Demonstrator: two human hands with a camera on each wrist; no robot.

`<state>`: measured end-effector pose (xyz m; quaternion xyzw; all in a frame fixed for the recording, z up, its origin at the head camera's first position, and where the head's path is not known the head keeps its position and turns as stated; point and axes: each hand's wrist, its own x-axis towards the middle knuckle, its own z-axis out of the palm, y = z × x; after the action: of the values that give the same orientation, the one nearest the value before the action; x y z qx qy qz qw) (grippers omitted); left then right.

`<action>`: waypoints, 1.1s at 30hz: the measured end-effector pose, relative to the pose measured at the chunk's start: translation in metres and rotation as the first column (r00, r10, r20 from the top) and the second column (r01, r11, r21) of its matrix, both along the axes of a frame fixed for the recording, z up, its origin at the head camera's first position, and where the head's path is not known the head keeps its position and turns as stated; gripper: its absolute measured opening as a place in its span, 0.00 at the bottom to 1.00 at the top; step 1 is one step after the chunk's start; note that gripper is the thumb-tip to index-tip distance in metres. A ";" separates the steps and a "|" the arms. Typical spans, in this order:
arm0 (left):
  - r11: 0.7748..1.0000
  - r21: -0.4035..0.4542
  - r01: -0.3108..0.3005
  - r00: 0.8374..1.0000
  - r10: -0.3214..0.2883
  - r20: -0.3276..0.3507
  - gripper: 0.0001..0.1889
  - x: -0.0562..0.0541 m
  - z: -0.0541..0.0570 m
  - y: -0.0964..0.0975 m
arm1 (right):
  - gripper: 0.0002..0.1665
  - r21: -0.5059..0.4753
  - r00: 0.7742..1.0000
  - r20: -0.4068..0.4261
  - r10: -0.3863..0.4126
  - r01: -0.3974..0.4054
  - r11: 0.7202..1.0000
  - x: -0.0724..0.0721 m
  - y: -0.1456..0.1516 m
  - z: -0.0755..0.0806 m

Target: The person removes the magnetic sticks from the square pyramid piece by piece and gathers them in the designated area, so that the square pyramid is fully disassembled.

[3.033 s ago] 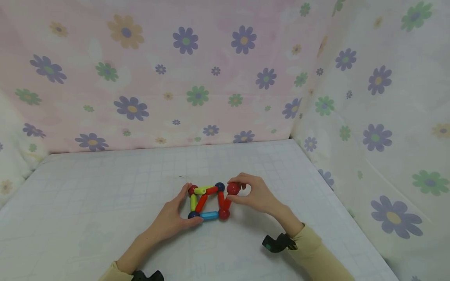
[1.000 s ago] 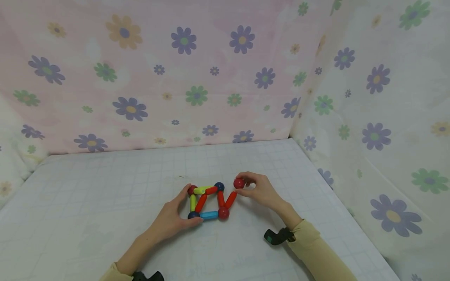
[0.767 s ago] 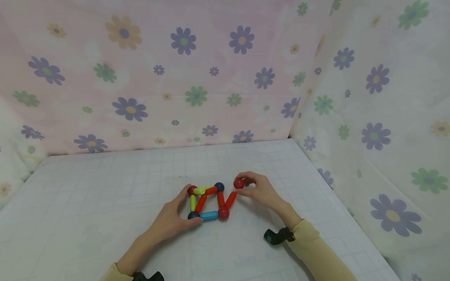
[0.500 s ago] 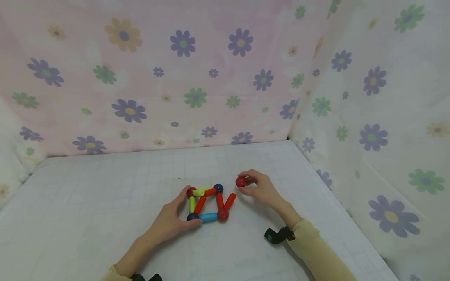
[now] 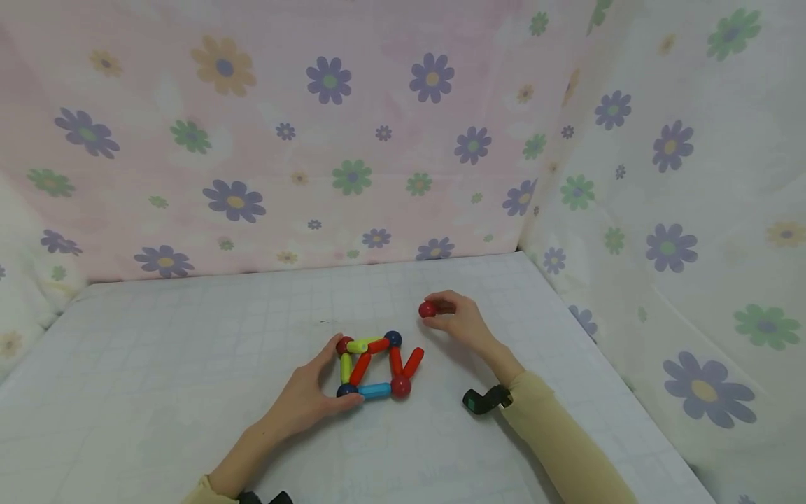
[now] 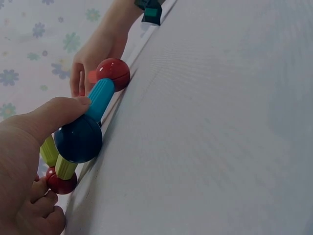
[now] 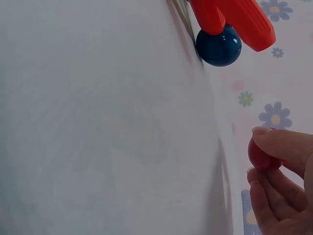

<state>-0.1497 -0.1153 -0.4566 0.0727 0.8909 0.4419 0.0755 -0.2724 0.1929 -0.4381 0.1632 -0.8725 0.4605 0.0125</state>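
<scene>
A toy frame of magnetic rods and balls lies on the table, with a light-blue rod (image 5: 376, 390) along its near side. My left hand (image 5: 302, 399) spans its left end, thumb at the near dark-blue ball (image 6: 79, 139) and fingers at the far red ball (image 6: 61, 181). My right hand (image 5: 464, 323) pinches a loose red ball (image 5: 427, 309) between thumb and fingers, apart from the frame. From the frame's near-right red ball (image 5: 400, 386), a red rod (image 5: 413, 363) slants up with its outer end bare. A dark-blue ball (image 7: 219, 46) marks the far-right corner.
The white table (image 5: 189, 350) carries faint grid lines. Flower-patterned cloth (image 5: 277, 161) rises behind it, and another cloth (image 5: 711, 231) lines the right side. A black wrist device (image 5: 485, 401) sits at the right sleeve.
The right hand has drawn the red ball off the slanting red rod and moved away with it, lately farther back. The left hand keeps its place on the frame.
</scene>
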 end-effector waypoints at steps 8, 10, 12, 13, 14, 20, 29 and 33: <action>1.000 0.006 -0.004 1.000 0.004 -0.005 0.56 0.001 0.001 0.000 | 0.26 -0.008 1.000 0.013 -0.025 0.025 1.000 -0.014 -0.005 -0.001; 1.000 0.005 -0.004 1.000 0.004 -0.006 0.56 0.001 0.001 0.000 | 0.27 -0.013 0.999 0.021 -0.036 0.036 0.999 -0.017 -0.006 -0.002; 1.000 0.005 -0.003 1.000 0.003 -0.007 0.56 0.001 0.001 -0.001 | 0.27 -0.014 0.998 0.029 -0.047 0.048 0.999 -0.019 -0.007 -0.003; 1.000 0.002 -0.003 1.000 0.003 -0.009 0.56 0.001 0.001 0.000 | 0.27 -0.015 0.998 0.035 -0.053 0.054 0.998 -0.020 -0.008 -0.003; 1.000 0.002 -0.004 1.000 0.004 -0.010 0.56 0.001 0.001 -0.001 | 0.27 -0.015 0.997 0.041 -0.058 0.059 0.998 -0.021 -0.008 -0.004; 1.000 0.012 0.005 1.000 -0.005 -0.017 0.56 0.001 0.001 -0.001 | 0.27 -0.024 0.993 0.062 -0.102 0.104 0.994 -0.026 -0.012 -0.006; 1.000 0.012 0.002 1.000 -0.002 -0.022 0.56 0.000 0.001 -0.001 | 0.27 -0.039 0.986 0.091 -0.139 0.143 0.989 -0.035 -0.016 -0.012; 1.000 0.012 0.003 1.000 -0.003 -0.020 0.56 0.000 0.001 -0.001 | 0.27 -0.032 0.981 0.112 -0.157 0.162 0.986 -0.039 -0.018 -0.016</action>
<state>-0.1496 -0.1162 -0.4557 0.0790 0.8888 0.4466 0.0667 -0.3118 0.1749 -0.4537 0.0670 -0.8724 0.4842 0.0049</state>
